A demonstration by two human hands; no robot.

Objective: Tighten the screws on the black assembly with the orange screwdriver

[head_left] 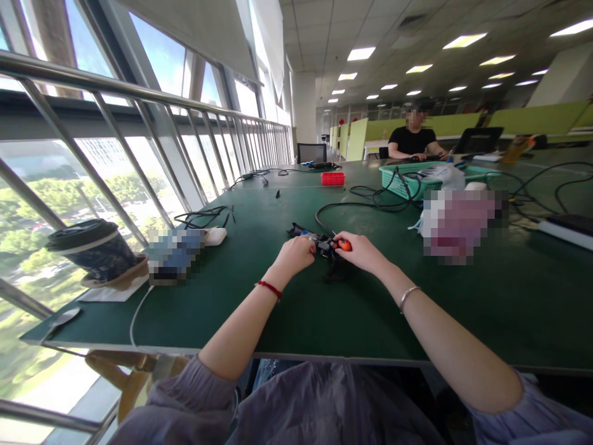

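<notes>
My left hand (296, 254) is closed around a small black device (324, 247) resting on the dark green table (287, 309). My right hand (361, 250) is closed on an orange-handled tool (344, 245), a screwdriver by its look, with the handle poking out between thumb and fingers and the tip against the device. A black cable (324, 213) curves away from the device toward the far side. A red string circles my left wrist, a thin bracelet my right.
A dark cup (92, 250) lies tilted at the left edge near a white charger (215, 235). A red box (332, 178) and a green basket (407, 179) with cables sit farther back. Another person (414, 139) sits at the far end. A railing runs along the left.
</notes>
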